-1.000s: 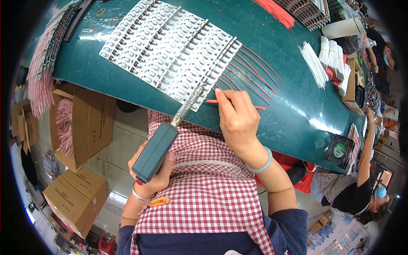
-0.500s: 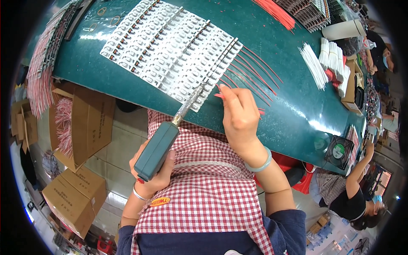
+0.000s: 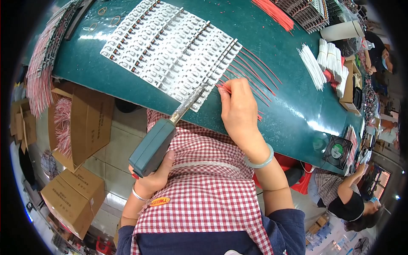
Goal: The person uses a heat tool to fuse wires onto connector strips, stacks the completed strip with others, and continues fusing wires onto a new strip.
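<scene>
A soldering iron (image 3: pixel 153 146) with a boxy dark green handle is gripped in my left hand (image 3: pixel 156 179). Its metal barrel (image 3: pixel 187 104) reaches over the near right corner of a white panel (image 3: pixel 170 51) set with rows of small metal parts. My right hand (image 3: pixel 240 112) pinches the end of a red wire (image 3: pixel 223 87) beside that corner, close to the iron's tip. More red wires (image 3: pixel 259 70) fan out rightward from the panel's right edge. The fingers partly cover the held wire, and the exact contact at the tip is too small to tell.
Red wires (image 3: pixel 276 15) lie in a bundle at the back, near bundles of white wires (image 3: pixel 312 66). A small black fan (image 3: pixel 338 151) stands at the table's right end. Open cardboard boxes (image 3: pixel 91 123) sit on the floor at left. A co-worker (image 3: pixel 346 199) sits at right.
My right hand has turned and closed in slightly toward the panel with the red wire. The soldering iron's handle has shifted a little left and down.
</scene>
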A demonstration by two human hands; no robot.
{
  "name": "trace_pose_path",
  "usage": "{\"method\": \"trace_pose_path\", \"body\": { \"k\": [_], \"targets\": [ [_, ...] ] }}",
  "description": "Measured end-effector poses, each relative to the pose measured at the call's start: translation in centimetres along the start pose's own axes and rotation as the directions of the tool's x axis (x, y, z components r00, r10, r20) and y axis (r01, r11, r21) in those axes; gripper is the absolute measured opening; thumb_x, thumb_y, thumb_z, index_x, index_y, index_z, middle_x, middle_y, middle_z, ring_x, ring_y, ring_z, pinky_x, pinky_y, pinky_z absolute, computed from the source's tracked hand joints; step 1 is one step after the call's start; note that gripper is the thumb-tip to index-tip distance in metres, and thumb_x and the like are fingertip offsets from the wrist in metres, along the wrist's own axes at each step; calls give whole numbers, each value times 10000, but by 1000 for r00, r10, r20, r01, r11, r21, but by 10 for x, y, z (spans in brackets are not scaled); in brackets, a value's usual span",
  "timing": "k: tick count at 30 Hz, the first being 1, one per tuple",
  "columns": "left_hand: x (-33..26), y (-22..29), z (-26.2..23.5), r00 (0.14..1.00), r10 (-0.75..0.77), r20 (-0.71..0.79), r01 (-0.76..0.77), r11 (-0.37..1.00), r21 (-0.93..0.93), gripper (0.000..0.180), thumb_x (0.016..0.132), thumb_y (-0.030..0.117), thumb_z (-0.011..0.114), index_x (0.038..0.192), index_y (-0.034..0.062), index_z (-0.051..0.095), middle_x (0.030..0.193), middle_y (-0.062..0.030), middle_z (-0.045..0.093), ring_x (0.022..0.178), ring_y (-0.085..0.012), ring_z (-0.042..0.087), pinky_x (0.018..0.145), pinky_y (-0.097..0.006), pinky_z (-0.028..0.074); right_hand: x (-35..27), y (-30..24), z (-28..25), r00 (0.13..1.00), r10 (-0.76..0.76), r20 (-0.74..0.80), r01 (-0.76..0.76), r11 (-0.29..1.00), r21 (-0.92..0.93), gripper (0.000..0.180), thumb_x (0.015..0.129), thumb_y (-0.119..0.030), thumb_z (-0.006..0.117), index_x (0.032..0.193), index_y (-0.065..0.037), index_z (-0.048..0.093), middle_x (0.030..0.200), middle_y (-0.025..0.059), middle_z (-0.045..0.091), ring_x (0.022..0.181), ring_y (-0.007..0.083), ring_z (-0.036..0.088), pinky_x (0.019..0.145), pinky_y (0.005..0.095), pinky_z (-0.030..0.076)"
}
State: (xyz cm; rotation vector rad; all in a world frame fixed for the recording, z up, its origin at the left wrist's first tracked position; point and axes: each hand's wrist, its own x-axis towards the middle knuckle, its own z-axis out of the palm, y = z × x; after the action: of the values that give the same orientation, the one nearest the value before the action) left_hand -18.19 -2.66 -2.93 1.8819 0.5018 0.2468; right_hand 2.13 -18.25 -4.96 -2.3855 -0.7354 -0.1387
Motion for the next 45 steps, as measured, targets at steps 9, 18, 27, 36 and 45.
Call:
{"method": "trace_pose_path", "body": {
  "k": [9,18,27,36,45],
  "targets": [
    [9,1,4,992,121,-42,-117,988,100,226,746,3,755,962,-31,700,866,-129,703,700,-222,690,625,-284,536,6,-6,-12,966,174,191,-228,920,318,85,850,-28,663,857,18,592,822,161,623,721,337,617,634,412,485],
    [17,12,7,978,207,36,-210,959,188,227,724,-31,744,944,-47,686,927,-150,693,738,-237,693,659,-291,549,5,-4,-1,985,142,96,-163,954,254,104,817,-38,681,812,10,590,799,156,625,638,328,614,582,429,487],
    [23,17,8,963,265,52,-269,933,237,196,718,-38,732,908,-33,685,885,-144,677,706,-235,680,633,-292,542,5,-4,1,989,123,79,-137,969,206,117,778,-16,688,798,12,577,797,165,621,642,343,617,582,440,498],
    [13,5,6,978,206,15,-205,958,203,202,723,-12,744,914,-41,684,855,-140,670,685,-244,670,631,-299,540,5,-5,1,987,135,81,-150,967,205,122,776,-17,692,791,17,575,797,169,621,636,348,619,579,442,502],
    [2,-4,4,995,101,-12,-98,986,133,243,743,14,757,969,-44,689,873,-151,683,700,-249,679,635,-302,540,6,-7,-5,983,135,127,-156,973,170,144,808,-55,702,821,16,578,838,167,613,700,344,627,621,434,508]
  ]
}}
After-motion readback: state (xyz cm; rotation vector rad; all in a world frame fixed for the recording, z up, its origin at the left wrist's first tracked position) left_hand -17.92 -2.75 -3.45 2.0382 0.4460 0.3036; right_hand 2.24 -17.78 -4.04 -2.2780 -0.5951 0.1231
